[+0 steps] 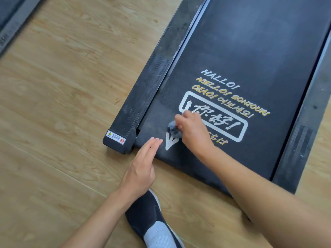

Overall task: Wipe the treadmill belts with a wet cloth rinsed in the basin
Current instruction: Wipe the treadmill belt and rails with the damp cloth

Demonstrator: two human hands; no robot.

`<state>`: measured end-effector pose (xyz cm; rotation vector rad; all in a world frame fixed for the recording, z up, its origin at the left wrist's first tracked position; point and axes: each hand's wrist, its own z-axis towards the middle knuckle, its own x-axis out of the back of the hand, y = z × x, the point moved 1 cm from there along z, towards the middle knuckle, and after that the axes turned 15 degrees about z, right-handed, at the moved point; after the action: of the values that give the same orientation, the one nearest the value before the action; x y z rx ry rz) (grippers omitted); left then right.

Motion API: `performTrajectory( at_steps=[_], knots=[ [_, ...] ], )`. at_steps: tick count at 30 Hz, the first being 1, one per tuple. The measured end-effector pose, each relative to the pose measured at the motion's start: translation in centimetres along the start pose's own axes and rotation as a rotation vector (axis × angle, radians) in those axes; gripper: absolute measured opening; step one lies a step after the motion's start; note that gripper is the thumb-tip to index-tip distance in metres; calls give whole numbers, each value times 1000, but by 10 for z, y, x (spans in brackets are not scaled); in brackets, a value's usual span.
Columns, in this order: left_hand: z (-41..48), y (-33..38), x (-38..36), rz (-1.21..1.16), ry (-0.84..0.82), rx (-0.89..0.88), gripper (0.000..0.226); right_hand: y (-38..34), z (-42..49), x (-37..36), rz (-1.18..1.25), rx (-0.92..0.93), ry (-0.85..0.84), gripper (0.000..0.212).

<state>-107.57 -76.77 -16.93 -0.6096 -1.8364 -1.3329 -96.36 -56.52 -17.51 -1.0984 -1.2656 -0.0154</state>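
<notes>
On the near left part of the black treadmill belt, presses a bunched grey cloth down with the right hand, fingers clamped round it, just beyond the white arrow and beside the boxed white lettering. Holds the left hand flat, fingers straight and together, tips over the belt's near edge, left of the arrow; cannot tell if touching. Sets a black and grey shoe on the wooden floor, near the belt's end. Shows a warning sticker on the left side rail.
</notes>
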Motion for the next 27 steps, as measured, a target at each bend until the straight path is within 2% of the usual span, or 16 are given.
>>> performTrajectory(
  at_steps=[3, 6, 9, 11, 14, 17, 20, 24, 27],
  knots=[
    [5, 3, 3, -24, 26, 12, 79, -25, -66, -31, 60, 101, -199, 31],
    [6, 4, 4, -25, 32, 29, 80, -17, -55, -28, 65, 127, -284, 31],
    [3, 2, 2, -6, 9, 28, 83, 1, -2, -8, 40, 101, -168, 31],
    [2, 0, 2, -4, -10, 27, 85, 5, 34, 3, 36, 14, -75, 26],
    [-1, 0, 2, -41, -42, 45, 90, -9, 52, 1, 29, -119, 42, 33],
    [-1, -1, -1, -107, -14, 64, 91, -33, 11, -25, 72, -21, 1, 22],
    [2, -2, -6, -141, 58, 103, 82, -51, -40, -47, 141, 17, -111, 24],
    [1, -5, -7, -129, 90, 146, 91, -42, -33, -43, 142, 41, -172, 22],
    [1, -5, -10, -127, 66, 171, 93, -22, 8, -29, 135, 26, -44, 25]
  ],
)
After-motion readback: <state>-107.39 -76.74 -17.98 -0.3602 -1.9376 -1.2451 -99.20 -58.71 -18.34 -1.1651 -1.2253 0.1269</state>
